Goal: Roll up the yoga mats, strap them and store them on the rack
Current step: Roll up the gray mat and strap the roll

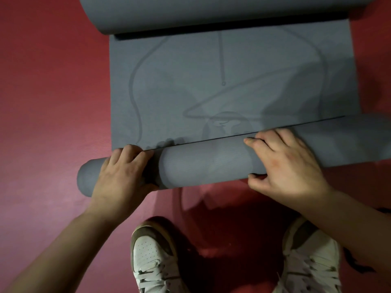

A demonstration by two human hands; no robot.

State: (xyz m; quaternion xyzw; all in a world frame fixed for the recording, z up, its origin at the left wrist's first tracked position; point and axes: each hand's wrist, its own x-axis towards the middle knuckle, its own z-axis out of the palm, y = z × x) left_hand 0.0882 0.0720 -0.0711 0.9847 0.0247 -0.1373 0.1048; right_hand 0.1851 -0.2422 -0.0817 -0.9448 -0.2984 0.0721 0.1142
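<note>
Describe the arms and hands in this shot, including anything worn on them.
Both are bare. The left hand and right hand carry no gloves, rings or watch that I can see. The forearms show no sleeves or wristbands within the frame.

We see both forearms bare from the frame's edge down to the wrists, and the left hand (pixel 124 172) and right hand (pixel 285 163) are bare as well. On our feet are low sneakers. The left shoe (pixel 152 254) has a white perforated toe ringed by grey-brown overlays, and the right shoe (pixel 311 261) shows the same grey-brown panels. Both have white laces.
</note>
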